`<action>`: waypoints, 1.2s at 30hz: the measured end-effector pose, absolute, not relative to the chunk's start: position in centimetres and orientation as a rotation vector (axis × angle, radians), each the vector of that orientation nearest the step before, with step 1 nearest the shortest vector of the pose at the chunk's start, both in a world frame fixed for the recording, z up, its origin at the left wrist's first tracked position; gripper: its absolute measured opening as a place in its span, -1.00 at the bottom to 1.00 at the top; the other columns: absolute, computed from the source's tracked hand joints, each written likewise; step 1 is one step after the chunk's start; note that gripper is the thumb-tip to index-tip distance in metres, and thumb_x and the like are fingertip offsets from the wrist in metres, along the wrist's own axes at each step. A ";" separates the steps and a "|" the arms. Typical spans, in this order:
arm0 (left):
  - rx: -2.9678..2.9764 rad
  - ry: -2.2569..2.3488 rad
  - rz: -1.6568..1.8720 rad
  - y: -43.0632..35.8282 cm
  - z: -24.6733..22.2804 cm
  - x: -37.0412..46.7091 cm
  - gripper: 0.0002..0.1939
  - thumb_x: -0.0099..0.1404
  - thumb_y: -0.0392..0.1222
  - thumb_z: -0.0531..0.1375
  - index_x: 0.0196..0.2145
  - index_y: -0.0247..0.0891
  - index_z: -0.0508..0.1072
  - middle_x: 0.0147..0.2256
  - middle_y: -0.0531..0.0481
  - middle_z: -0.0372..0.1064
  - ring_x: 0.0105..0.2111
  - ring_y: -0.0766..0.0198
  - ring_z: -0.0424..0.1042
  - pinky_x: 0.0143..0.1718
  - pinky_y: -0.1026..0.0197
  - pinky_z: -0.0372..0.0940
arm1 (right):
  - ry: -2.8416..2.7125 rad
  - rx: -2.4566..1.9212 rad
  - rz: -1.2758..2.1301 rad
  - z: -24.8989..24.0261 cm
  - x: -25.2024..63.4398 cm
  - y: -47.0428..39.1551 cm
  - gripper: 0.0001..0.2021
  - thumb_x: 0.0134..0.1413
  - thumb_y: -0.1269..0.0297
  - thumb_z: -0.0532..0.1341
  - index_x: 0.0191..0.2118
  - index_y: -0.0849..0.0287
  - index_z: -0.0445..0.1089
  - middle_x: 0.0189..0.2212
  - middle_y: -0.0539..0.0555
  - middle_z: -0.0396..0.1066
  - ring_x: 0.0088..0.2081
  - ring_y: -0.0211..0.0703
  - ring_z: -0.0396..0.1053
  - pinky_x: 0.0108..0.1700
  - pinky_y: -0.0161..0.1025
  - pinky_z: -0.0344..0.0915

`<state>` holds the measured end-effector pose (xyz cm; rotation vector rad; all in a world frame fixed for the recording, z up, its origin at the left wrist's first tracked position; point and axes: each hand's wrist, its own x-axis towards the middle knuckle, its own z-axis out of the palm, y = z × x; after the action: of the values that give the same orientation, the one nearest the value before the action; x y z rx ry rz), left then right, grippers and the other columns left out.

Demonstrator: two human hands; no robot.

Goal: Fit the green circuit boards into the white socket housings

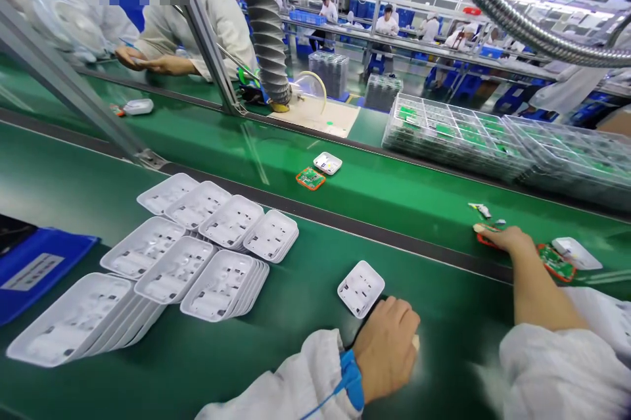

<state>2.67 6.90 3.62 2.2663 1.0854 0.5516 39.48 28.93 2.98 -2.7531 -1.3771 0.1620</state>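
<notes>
My left hand (387,349), with a blue wrist strap, rests on the green bench with its fingers curled inward; whatever they enclose is hidden. Just beyond it lies a white plastic housing (361,288), open side up. Over the green belt, my right hand (510,240) has its fingers closed at an orange-rimmed circuit board (486,242), mostly covered by the hand. Small white and grey parts (480,210) lie just past those fingers. Right of that wrist, another orange-rimmed circuit board (555,262) sits beside a white cover (578,253).
Stacks of white housings (224,285) cover the bench's left side. Farther up the belt lie a board (310,178) and a white shell (328,163). Clear trays (453,137) of boards stand beyond it. A metal post (211,32) and flexible duct (266,25) rise near a co-worker.
</notes>
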 end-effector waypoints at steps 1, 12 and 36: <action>2.265 1.094 0.565 6.9 3.6 2.7 -0.83 0.21 -0.32 0.03 -0.21 -0.24 0.23 -0.20 -0.08 0.22 -0.21 0.15 0.19 -0.17 0.09 0.17 | -1.379 -2.795 0.275 3.1 38.6 29.2 -0.18 -0.31 -0.28 0.22 -0.16 0.51 0.37 -0.25 0.56 0.33 -0.20 0.24 0.35 -0.30 -0.07 0.20; 2.075 1.390 0.999 9.6 1.4 1.1 -0.80 0.17 -0.42 -0.02 -0.25 -0.25 0.25 -0.22 -0.07 0.23 -0.19 0.16 0.20 -0.13 0.09 0.17 | -2.030 -2.163 0.562 4.2 23.3 16.1 -0.59 -0.01 -0.12 0.09 -0.31 0.18 0.33 -0.40 0.11 0.43 -0.35 -0.10 0.36 -0.40 -0.30 0.13; 2.275 1.890 0.626 6.9 2.6 1.5 -0.78 0.18 -0.06 0.14 -0.36 -0.27 0.26 -0.32 -0.08 0.21 -0.23 0.05 0.22 -0.18 -0.01 0.11 | -1.937 -1.517 0.626 2.6 17.7 11.2 -0.86 0.07 0.30 0.02 -0.27 0.12 0.28 -0.42 -0.02 0.36 -0.40 -0.24 0.30 -0.30 -0.30 0.18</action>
<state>1.54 6.90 2.64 2.2751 1.8903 0.6258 17.73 11.20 2.55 -1.5174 -1.9366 0.6255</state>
